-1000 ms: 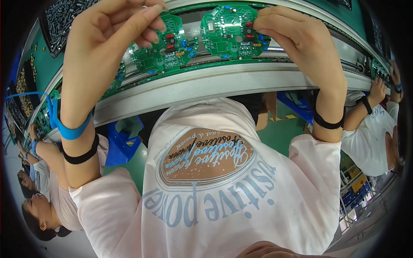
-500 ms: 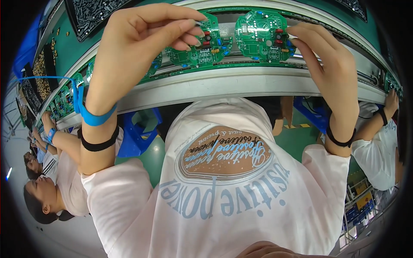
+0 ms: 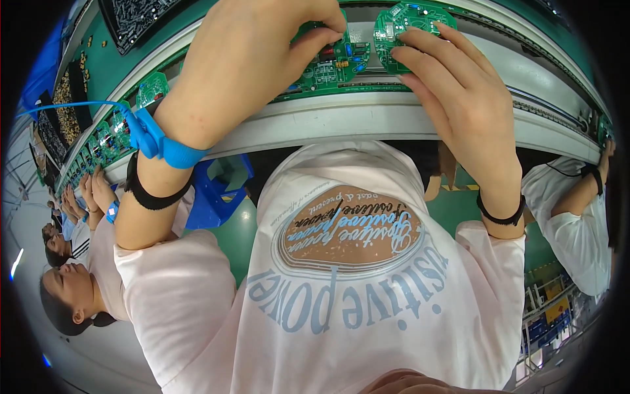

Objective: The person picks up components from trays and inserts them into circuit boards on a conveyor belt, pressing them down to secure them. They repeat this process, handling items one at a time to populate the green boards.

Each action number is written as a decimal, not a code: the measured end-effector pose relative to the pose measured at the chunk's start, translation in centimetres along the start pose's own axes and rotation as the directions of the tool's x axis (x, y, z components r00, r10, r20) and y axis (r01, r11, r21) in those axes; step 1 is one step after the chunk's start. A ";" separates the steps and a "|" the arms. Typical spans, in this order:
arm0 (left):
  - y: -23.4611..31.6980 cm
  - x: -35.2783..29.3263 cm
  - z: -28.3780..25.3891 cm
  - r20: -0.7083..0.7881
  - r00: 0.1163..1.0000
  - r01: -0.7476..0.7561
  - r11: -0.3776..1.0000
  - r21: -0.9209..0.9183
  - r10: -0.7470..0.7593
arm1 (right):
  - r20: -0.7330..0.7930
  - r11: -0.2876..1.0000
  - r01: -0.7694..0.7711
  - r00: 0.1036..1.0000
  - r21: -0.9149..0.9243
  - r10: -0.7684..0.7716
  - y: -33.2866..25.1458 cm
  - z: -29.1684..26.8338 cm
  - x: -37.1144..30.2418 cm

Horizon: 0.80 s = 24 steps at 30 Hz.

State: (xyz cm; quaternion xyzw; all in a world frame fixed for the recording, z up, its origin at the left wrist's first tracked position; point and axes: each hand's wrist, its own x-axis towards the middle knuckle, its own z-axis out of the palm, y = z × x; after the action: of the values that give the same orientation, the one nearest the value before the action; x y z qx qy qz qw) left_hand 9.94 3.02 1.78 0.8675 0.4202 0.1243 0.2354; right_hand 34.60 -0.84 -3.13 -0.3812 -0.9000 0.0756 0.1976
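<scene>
Over a green circuit board [image 3: 331, 75] with red, blue and yellow parts, my left hand [image 3: 252, 62] is bent with thumb and fingertips pinched at the board's upper part. What the pinch holds, if anything, is hidden. To its right, a second green circuit board [image 3: 387, 29] lies partly under my right hand [image 3: 459, 85]. That hand's fingers are spread across the board's face, the tips touching or just above it, and the thumb is by its near edge. Most of this board's parts are covered by the fingers. A blue strap [image 3: 180, 154] circles my left wrist.
Both boards sit on a conveyor with a pale metal rail [image 3: 354, 118]. More green boards [image 3: 154, 88] line up to the left. A black tray of dark parts [image 3: 134, 23] stands beyond. Co-workers sit on either side, and a blue stool [image 3: 220, 190] is below.
My right hand has moved left from the right board's edge onto its face. My left hand has shifted right and farther away. Both boards now appear farther right and higher.
</scene>
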 end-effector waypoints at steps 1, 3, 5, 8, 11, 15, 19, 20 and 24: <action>0.1 0.0 -0.1 0.006 1.000 0.008 1.000 0.011 -0.008 | 0.001 1.000 -0.003 1.000 0.000 0.003 0.0 0.0 -0.1; 0.3 0.0 -0.1 0.016 1.000 0.018 0.999 0.027 -0.019 | 0.004 1.000 -0.010 1.000 -0.003 0.010 0.0 0.1 -0.3; 0.4 0.0 -0.1 0.025 0.999 0.019 0.999 0.042 -0.020 | 0.003 1.000 -0.017 1.000 0.001 0.017 -0.1 0.1 -0.5; 0.5 0.2 -0.2 0.039 0.999 0.013 0.998 0.058 -0.015 | 0.004 0.999 -0.033 0.999 0.007 0.033 -0.1 0.0 -0.7; 0.5 0.3 -0.5 0.084 0.996 0.008 0.997 0.079 -0.015 | 0.020 0.999 -0.035 0.999 0.021 0.034 0.0 -0.1 -0.7; 0.6 0.3 -0.2 0.044 0.999 -0.023 0.994 0.107 0.018 | 0.009 0.999 -0.039 0.999 0.016 0.039 -0.1 -0.1 -0.8; 0.5 0.4 -0.1 0.026 1.000 -0.019 0.990 0.140 0.016 | -0.003 0.999 -0.041 0.999 0.015 0.041 0.1 0.0 -0.9; 0.5 0.4 0.0 0.025 1.000 -0.017 0.990 0.143 0.014 | -0.002 0.999 -0.043 0.999 0.015 0.043 0.1 0.1 -0.9; 0.3 0.6 0.1 0.043 0.999 -0.002 0.993 0.121 -0.003 | -0.007 0.999 -0.053 0.999 0.009 0.053 0.1 0.2 -1.0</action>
State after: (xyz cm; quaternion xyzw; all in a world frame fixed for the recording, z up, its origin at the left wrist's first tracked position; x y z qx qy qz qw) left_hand 10.55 3.30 1.85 0.8826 0.4220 0.0796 0.1913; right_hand 35.26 -1.48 -3.64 -0.4041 -0.8886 0.0836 0.2004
